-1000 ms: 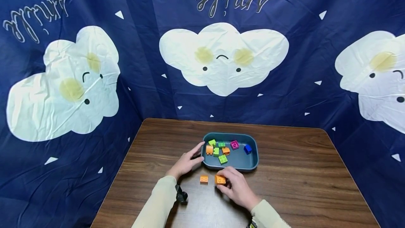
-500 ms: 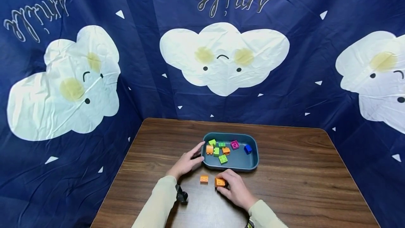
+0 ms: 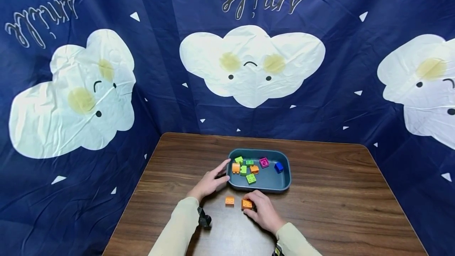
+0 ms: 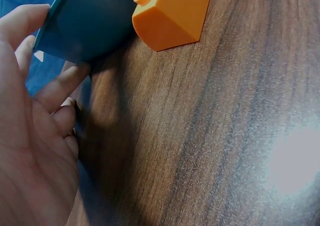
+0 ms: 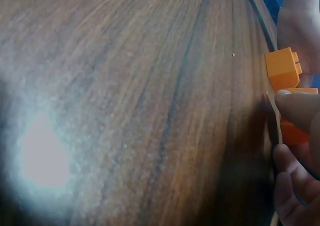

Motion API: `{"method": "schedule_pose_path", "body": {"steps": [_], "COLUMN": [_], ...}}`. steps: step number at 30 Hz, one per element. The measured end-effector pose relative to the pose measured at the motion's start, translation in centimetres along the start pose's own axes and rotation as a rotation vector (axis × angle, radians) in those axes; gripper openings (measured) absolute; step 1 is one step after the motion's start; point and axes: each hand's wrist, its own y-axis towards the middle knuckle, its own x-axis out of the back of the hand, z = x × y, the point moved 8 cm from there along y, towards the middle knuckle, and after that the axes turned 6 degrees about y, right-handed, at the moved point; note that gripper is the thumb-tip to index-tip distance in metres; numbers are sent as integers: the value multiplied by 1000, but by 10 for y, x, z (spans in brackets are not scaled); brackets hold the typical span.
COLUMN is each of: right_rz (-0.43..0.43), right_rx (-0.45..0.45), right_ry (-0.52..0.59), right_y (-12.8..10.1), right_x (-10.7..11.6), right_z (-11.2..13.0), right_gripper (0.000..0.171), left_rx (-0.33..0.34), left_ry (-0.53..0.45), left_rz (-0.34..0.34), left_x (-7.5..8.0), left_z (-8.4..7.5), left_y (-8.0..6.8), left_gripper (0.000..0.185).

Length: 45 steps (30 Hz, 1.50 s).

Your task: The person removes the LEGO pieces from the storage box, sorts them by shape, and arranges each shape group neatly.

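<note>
In the head view, my right hand [image 3: 264, 210] pinches an orange toy building brick [image 3: 247, 204] between thumb and fingers, low at the table surface. Just left of it, a second orange brick [image 3: 229, 201] with studs on top lies loose; the left wrist view shows its slanted, curved side. My left hand [image 3: 207, 183] touches the left end of a dark teal tray [image 3: 263, 188]. One fingertip meets the rim and another rests against the outer wall [image 4: 75, 41], fingers extended. The right wrist view shows the held brick [image 5: 295, 132] partly covered by the thumb.
Inside the tray lie several bricks: light green [image 3: 251, 179], orange [image 3: 254, 169], magenta [image 3: 264, 162] and blue [image 3: 279, 167]. Under it is a brown wooden table [image 3: 330, 192]. A dark blue curtain [image 3: 160, 90] with white clouds hangs behind and at both sides.
My right hand has shifted slightly down toward me with the orange brick, away from the tray. The left hand, the tray and the loose orange brick have stayed in place.
</note>
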Motion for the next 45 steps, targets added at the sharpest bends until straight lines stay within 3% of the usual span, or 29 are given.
{"method": "schedule_pose_path", "body": {"steps": [18,45], "right_rz": [6,9], "right_rx": [-43,-78], "right_ry": [-42,-21], "right_y": [5,5], "right_x": [-8,-9], "right_z": [-6,-8], "right_gripper": [29,28], "left_rx": [-4,-10], "left_ry": [-7,-9], "left_rz": [1,-9], "left_x": [0,0], "left_z": [-1,-1], "left_y": [-1,0], "left_gripper": [65,65]}}
